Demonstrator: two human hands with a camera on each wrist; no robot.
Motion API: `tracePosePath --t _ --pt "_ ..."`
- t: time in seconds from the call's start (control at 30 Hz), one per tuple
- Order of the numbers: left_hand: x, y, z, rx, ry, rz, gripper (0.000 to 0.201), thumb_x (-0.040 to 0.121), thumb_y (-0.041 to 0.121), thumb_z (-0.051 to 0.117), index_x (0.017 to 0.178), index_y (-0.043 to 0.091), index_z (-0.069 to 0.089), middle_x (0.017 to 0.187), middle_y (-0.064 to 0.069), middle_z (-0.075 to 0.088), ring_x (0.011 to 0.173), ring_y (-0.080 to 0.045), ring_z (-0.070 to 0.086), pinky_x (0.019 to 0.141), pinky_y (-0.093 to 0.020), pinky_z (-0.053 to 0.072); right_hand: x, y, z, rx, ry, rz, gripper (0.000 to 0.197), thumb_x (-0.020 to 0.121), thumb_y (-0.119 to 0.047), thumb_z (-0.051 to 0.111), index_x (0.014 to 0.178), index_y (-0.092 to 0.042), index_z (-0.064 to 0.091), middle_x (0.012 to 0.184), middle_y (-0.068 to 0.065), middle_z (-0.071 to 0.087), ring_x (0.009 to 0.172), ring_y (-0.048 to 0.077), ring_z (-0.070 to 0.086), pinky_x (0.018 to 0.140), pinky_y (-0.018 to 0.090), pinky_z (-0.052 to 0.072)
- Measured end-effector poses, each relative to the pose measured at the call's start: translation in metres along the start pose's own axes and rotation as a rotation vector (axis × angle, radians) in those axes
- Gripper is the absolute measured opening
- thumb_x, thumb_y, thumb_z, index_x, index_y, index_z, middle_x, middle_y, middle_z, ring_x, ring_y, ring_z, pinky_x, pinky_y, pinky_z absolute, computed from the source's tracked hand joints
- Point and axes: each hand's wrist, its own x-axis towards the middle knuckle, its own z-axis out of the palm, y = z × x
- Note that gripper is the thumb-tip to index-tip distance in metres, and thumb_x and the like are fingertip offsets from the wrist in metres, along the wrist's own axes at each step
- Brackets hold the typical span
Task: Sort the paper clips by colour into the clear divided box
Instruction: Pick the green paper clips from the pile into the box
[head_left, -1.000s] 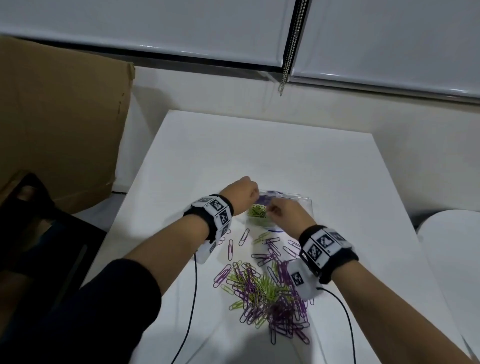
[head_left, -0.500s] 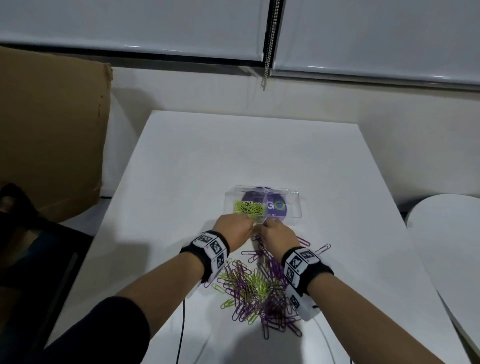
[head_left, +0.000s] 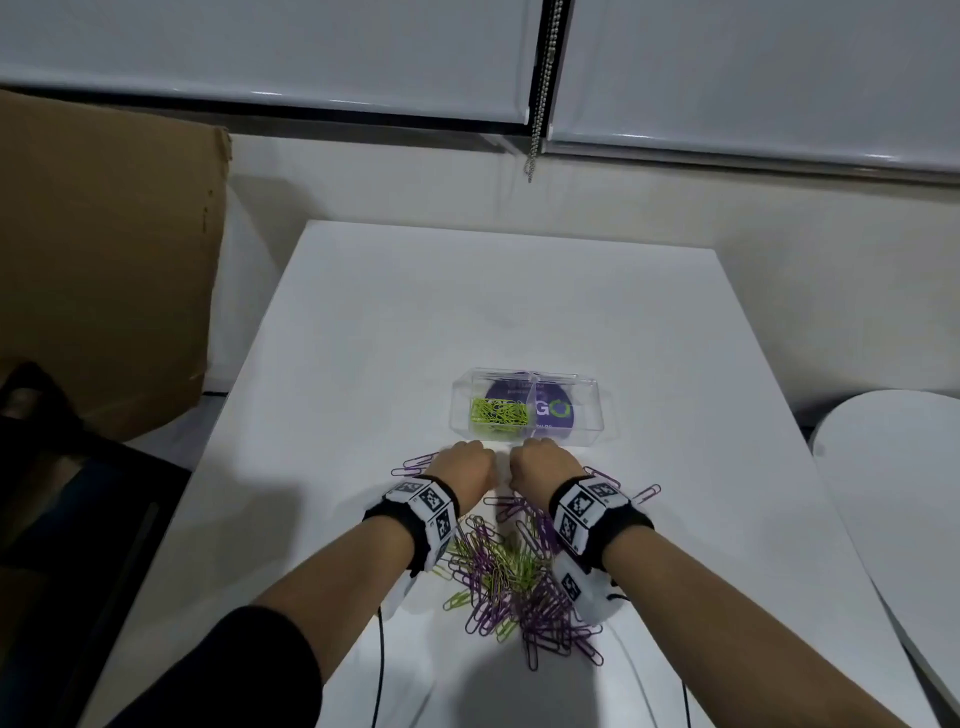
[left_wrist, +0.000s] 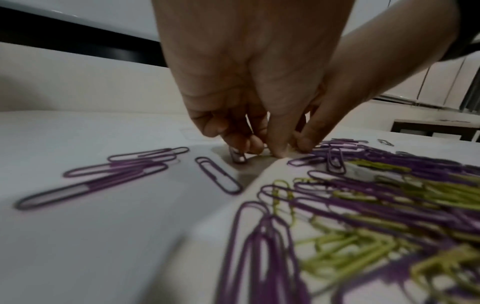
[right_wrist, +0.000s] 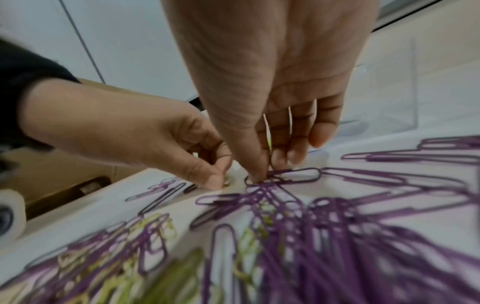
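The clear divided box stands past both hands, with green clips in its left compartment. A mixed heap of purple and green paper clips lies between my wrists. At the heap's far edge my left hand points its fingers down at the table, and thumb and forefinger pinch a small green clip. Right beside it my right hand pinches a purple clip with thumb and forefinger tips. In the left wrist view, the left hand touches the table.
Loose purple clips lie to the left of my left hand, and more purple clips sit by my right wrist. A cardboard sheet leans at the left. A round white surface borders the table on the right.
Both hands have come back from above the box to the far edge of the heap and lowered to the table. The head view has shifted, so the box is in plain view.
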Motion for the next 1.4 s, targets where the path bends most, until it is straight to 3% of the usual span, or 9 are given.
tracePosePath --t 0.17,0.4,0.57,0.67,0.8,0.97,1.27,1.33,1.4 --pt "-0.016 -0.013 0.000 -0.169 -0.013 0.041 0.028 0.097 0.012 0.041 0.121 0.008 0.055 0.124 -0.012 0.057 0.111 -0.028 0.056 0.095 -0.035 0.042 -0.025 0.015 -0.009 0.281 0.126 0.015 0.006 0.088 -0.007 0.045 0.085 -0.010 0.049 0.088 0.013 0.060 0.081 0.027 0.055 0.072 0.034 0.044" --pt "-0.037 -0.018 -0.001 -0.289 -0.056 -0.003 0.029 0.094 0.002 0.034 0.113 0.009 0.055 0.116 -0.014 0.061 0.088 -0.025 0.056 0.081 -0.032 0.044 -0.035 0.031 -0.006 0.519 0.173 0.134 0.029 0.091 -0.004 0.038 0.111 -0.009 0.058 0.085 0.010 0.060 0.071 0.022 0.053 0.067 0.028 0.043" --pt "-0.046 -0.009 0.004 -0.235 -0.129 0.016 0.039 0.093 0.005 0.035 0.128 0.014 0.049 0.133 -0.010 0.052 0.116 -0.026 0.053 0.095 -0.033 0.043 -0.036 0.034 0.004 0.319 0.126 0.177 0.034 0.094 -0.007 0.037 0.121 -0.009 0.058 0.127 0.012 0.058 0.112 0.028 0.057 0.093 0.034 0.047" --pt "-0.045 0.000 0.008 -0.049 -0.093 0.095 0.051 0.092 0.019 0.042 0.143 0.021 0.033 0.133 -0.013 0.049 0.121 -0.029 0.048 0.098 -0.037 0.040 -0.027 0.026 0.009 0.140 0.143 0.046 0.040 0.095 -0.004 0.036 0.133 -0.011 0.048 0.139 0.010 0.047 0.121 0.029 0.049 0.097 0.038 0.045" --pt "-0.037 0.009 0.015 0.106 0.024 0.067 0.048 0.094 0.039 0.044 0.138 0.023 0.035 0.123 -0.011 0.053 0.113 -0.029 0.052 0.090 -0.038 0.042 -0.009 0.015 0.015 -0.091 0.154 -0.086 0.037 0.093 -0.008 0.042 0.130 -0.007 0.048 0.138 0.011 0.048 0.121 0.031 0.046 0.097 0.041 0.043" --pt "-0.028 0.013 0.023 0.035 0.097 -0.002 0.047 0.089 0.050 0.049 0.122 0.017 0.049 0.119 -0.008 0.059 0.109 -0.027 0.057 0.087 -0.036 0.043 -0.007 0.012 0.018 -0.169 0.159 -0.031 0.024 0.091 -0.006 0.044 0.110 0.001 0.058 0.119 0.015 0.056 0.113 0.031 0.050 0.086 0.039 0.046" --pt "-0.012 0.014 0.009 -0.040 -0.026 -0.044 0.032 0.094 0.037 0.048 0.101 0.009 0.064 0.106 -0.008 0.068 0.102 -0.029 0.062 0.087 -0.035 0.047 -0.015 0.020 0.008 0.174 0.197 0.042 0.037 0.091 -0.004 0.042 0.127 -0.010 0.048 0.128 0.013 0.054 0.113 0.031 0.053 0.084 0.037 0.046" --pt "-0.013 0.003 0.004 -0.041 -0.017 -0.052 0.029 0.095 0.037 0.047 0.096 0.012 0.062 0.101 -0.005 0.067 0.101 -0.027 0.063 0.085 -0.033 0.046 -0.021 0.026 0.005 0.243 0.228 0.039 0.032 0.092 -0.005 0.041 0.121 -0.006 0.054 0.126 0.013 0.052 0.106 0.032 0.056 0.084 0.036 0.046" --pt "-0.016 -0.008 -0.001 -0.033 0.011 -0.060 0.028 0.095 0.035 0.047 0.107 0.014 0.060 0.111 -0.004 0.065 0.104 -0.025 0.061 0.088 -0.034 0.045 -0.028 0.033 0.003 0.303 0.227 0.048 0.025 0.093 -0.003 0.040 0.110 0.000 0.059 0.121 0.016 0.051 0.099 0.033 0.058 0.084 0.035 0.045"
